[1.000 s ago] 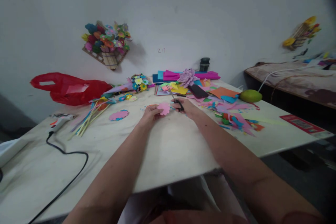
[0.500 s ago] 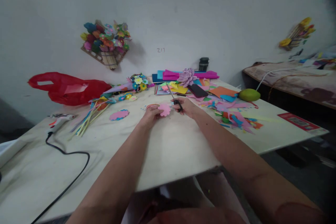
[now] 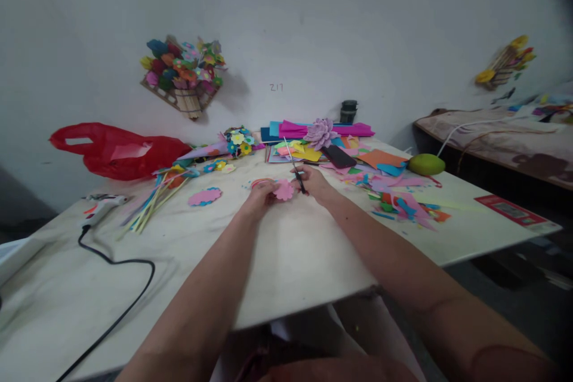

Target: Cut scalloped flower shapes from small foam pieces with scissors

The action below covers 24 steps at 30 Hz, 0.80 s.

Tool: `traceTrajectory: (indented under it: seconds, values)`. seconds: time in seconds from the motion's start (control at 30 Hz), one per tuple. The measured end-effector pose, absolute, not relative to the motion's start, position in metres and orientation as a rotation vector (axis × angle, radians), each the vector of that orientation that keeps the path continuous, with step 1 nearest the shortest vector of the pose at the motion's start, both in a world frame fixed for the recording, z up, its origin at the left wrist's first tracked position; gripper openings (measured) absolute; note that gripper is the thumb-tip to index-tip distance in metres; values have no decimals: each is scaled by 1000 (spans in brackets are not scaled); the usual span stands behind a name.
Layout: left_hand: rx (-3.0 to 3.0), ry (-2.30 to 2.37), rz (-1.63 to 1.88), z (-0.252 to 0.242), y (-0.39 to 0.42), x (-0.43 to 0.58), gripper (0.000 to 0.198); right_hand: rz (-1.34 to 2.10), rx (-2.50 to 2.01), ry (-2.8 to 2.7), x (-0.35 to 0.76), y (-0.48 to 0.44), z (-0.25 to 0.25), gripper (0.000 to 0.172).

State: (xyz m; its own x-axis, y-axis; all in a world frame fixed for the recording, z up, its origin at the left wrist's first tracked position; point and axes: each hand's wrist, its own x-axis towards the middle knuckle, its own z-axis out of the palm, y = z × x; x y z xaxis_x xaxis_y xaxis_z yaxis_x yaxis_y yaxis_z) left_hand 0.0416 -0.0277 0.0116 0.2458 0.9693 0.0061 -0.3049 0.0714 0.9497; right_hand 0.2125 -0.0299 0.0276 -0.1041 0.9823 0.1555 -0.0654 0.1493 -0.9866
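My left hand pinches the edge of a pink scalloped paper flower just above the table. In my right hand is a pair of scissors with black handles, its blades pointing away from me and up to the left. The scissors are beside the flower's right edge; whether they touch it I cannot tell. Behind my left fingers lie curved pink and red strips, partly hidden. To the left, more scalloped pieces in pink and blue lie on the table.
A glue gun with a black cable lies left, near a red plastic bag and thin yellow sticks. Coloured scraps, a dark phone and a green oval object are on the right. A purple flower stands behind.
My left hand and the pink flower have shifted slightly right and turned a little. The scissors in my right hand have tilted, their handles now showing narrower.
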Motion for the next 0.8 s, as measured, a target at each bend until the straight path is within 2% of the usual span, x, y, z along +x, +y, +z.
traceTrajectory:
  seconds: [0.13,0.27,0.5,0.8]
  values:
    - [967,765,1103,14,-25,40,42,1140,-1043,-1233,207,-33,29,35]
    - [1062,750,1175,12,-28,42,29,1105,-1079,-1171,198,-34,33,33]
    - [1006,762,1320,10,-26,35,22,1158,-1124,-1143,183,-28,53,32]
    - [906,723,1400,8,-19,22,26,1211,-1096,-982,152,-26,38,35]
